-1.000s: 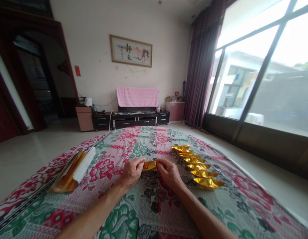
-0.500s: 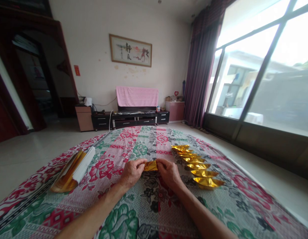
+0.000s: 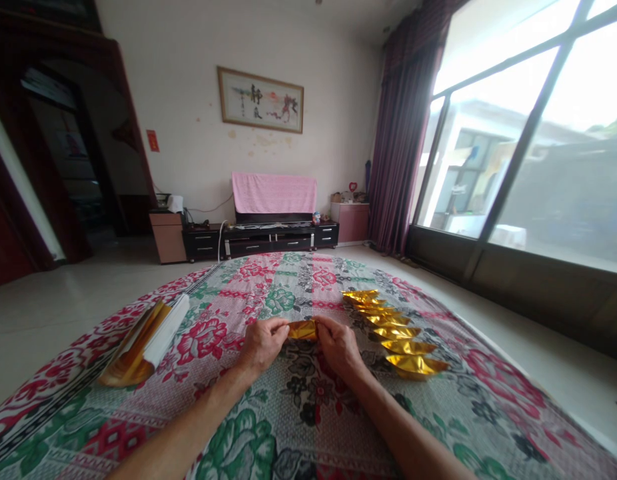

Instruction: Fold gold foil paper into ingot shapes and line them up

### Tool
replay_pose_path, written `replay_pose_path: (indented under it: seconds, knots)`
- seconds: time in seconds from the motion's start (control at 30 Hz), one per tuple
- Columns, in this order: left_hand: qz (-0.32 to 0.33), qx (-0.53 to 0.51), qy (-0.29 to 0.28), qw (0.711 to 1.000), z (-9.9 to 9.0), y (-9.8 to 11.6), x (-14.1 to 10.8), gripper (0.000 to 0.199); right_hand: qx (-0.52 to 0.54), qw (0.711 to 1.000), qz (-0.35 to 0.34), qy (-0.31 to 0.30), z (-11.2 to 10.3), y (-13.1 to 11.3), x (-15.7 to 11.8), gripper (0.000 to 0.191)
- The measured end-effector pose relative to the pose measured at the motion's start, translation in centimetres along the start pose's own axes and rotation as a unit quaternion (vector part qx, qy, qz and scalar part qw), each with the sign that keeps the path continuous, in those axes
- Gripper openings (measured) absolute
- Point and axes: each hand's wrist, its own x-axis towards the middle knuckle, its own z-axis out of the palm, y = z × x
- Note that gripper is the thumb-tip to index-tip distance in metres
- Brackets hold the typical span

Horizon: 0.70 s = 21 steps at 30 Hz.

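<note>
Between my two hands is a small folded piece of gold foil paper, held level above the cloth. My left hand pinches its left end between thumb and fingers. At the other end, my right hand grips it in the same way, with the fingertips partly hidden. To the right stands a row of several boat-shaped gold paper ingots, running away from me. A stack of gold and white paper sheets, bent into a curve, lies to the left.
A flowered cloth in red, green and grey covers the round table. Beyond it, a low black TV cabinet carries a screen under a pink cloth. A large window with a purple curtain is on the right.
My left hand has shifted slightly left along the gold paper, so a little more of it shows. My right hand keeps its grip. The ingots and the paper stack stay put.
</note>
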Motion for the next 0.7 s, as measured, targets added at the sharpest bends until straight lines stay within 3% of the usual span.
replay_pose_path:
  seconds: [0.2, 0.7]
  knots:
    - [0.002, 0.018, -0.022, 1.000, -0.2, 0.6, -0.4, 0.031, -0.023, 1.000, -0.002, 0.000, -0.1, 0.0, -0.1, 0.036]
    - [0.007, 0.057, -0.010, 0.998, -0.5, 1.6, -0.6, 0.032, -0.024, 0.999, -0.021, -0.009, 0.0, -0.1, -0.2, 0.036]
